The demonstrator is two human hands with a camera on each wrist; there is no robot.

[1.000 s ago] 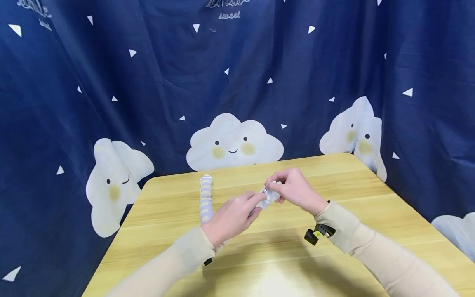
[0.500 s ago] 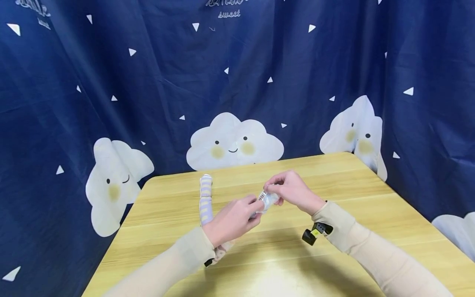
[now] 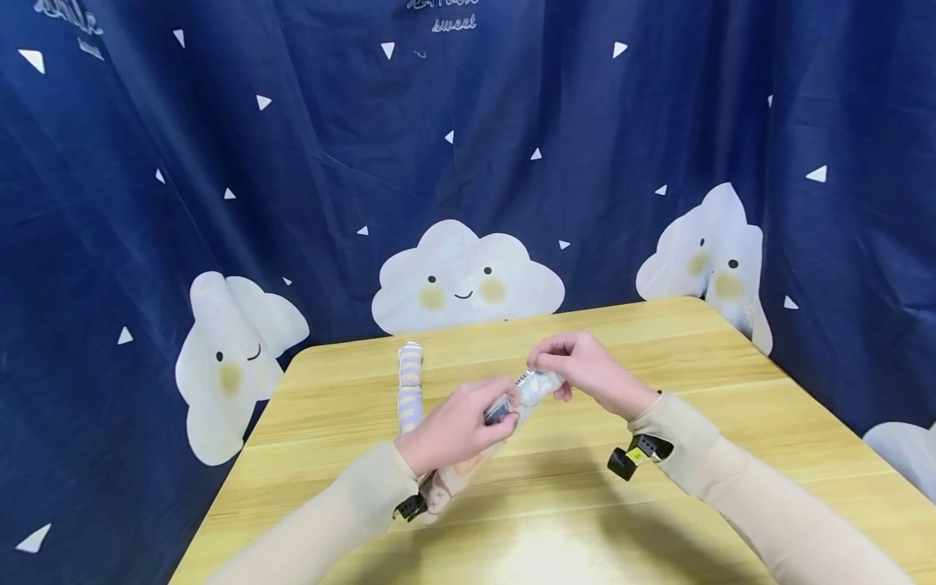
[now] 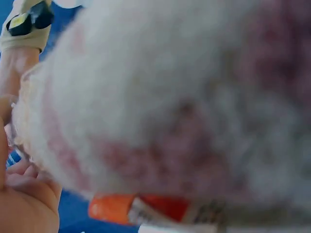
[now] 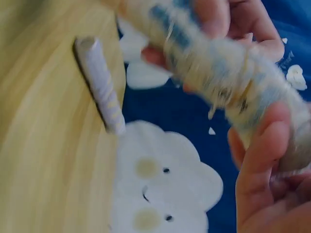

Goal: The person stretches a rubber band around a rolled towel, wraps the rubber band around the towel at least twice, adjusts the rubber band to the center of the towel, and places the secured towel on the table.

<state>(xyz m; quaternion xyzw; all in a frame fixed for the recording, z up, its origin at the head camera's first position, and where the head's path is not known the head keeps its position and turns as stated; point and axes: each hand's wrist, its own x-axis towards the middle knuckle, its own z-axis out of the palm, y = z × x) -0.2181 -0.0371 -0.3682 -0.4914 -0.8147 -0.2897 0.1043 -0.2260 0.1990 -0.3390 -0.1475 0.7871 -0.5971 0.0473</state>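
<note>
Both hands hold a long roll of fuzzy cloth (image 3: 536, 387) in clear, crinkled film, slanting up to the right above the table. My left hand (image 3: 464, 426) grips its middle, thumb below and fingers above, around a dark shiny patch (image 3: 499, 409). At the far end my right hand (image 3: 588, 370) pinches the film. A pinkish fuzzy end (image 3: 448, 485) hangs under the left wrist. Blue, white and orange patterning shows on the roll (image 5: 223, 73) in the right wrist view. Blurred white and pink fuzz (image 4: 155, 97) fills most of the left wrist view.
A lavender and yellow striped roll (image 3: 410, 390) lies on the wooden table (image 3: 329, 422), left of the hands. Behind the table hangs a dark blue curtain (image 3: 314, 203) with smiling clouds. An orange and red piece (image 4: 141, 208) shows beneath the fuzz.
The left fingers have loosened and shifted, uncovering the dark patch. More of the pinkish end shows below the left wrist. The right hand keeps its pinch, slightly farther right.
</note>
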